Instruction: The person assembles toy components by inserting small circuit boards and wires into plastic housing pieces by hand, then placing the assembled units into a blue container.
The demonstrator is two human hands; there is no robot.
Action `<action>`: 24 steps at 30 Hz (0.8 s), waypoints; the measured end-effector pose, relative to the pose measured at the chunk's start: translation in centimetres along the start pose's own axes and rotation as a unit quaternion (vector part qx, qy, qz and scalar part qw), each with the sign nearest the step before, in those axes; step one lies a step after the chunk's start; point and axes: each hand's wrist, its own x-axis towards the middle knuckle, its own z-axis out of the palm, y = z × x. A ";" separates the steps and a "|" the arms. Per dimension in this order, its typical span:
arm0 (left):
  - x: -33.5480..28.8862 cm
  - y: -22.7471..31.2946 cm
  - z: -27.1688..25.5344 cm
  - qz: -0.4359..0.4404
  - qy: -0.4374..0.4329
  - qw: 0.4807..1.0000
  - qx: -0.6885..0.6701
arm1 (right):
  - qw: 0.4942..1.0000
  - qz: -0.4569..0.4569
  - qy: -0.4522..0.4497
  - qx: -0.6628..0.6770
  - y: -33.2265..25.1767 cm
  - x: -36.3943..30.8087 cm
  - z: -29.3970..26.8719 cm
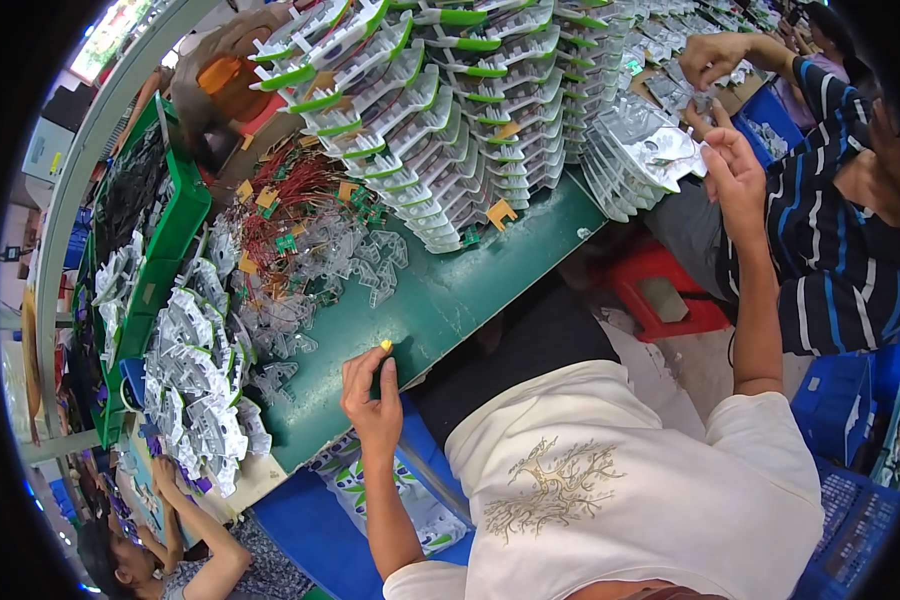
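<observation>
Yellow bit is pinched in the left hand, fingertips just past the near edge of the green bench. Right hand stretched way out, pinching a silver shell. Decent room between left hand and tall stacks.

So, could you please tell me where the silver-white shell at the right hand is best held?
I'd pinch the silver-white shell by its right end, coming from the right: that narrower end juts out past the stacked shells to its left, and the right hand is at it.
</observation>
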 end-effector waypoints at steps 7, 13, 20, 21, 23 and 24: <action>-1.7 -0.3 -0.7 -0.004 0.027 0.999 0.034 | 0.999 -0.012 0.024 -0.021 4.5 2.7 0.5; -0.7 -1.6 -0.3 -0.004 0.022 1.000 -0.007 | 0.979 -0.164 0.099 0.075 3.4 -0.2 1.5; -1.3 -2.3 -0.4 0.023 0.052 0.998 -0.004 | 0.901 -0.301 -0.311 0.004 -8.6 -10.2 21.6; -1.4 -2.6 -0.4 0.030 0.055 0.998 -0.011 | 0.899 -0.293 -0.324 0.015 -8.7 -10.5 24.5; -1.4 -2.4 -0.5 0.040 0.056 0.997 -0.026 | 0.904 -0.285 -0.318 0.012 -7.6 -10.2 30.1; -1.4 -2.3 -0.5 0.041 0.057 0.997 -0.027 | 0.909 -0.288 -0.301 0.000 -6.9 -9.5 32.8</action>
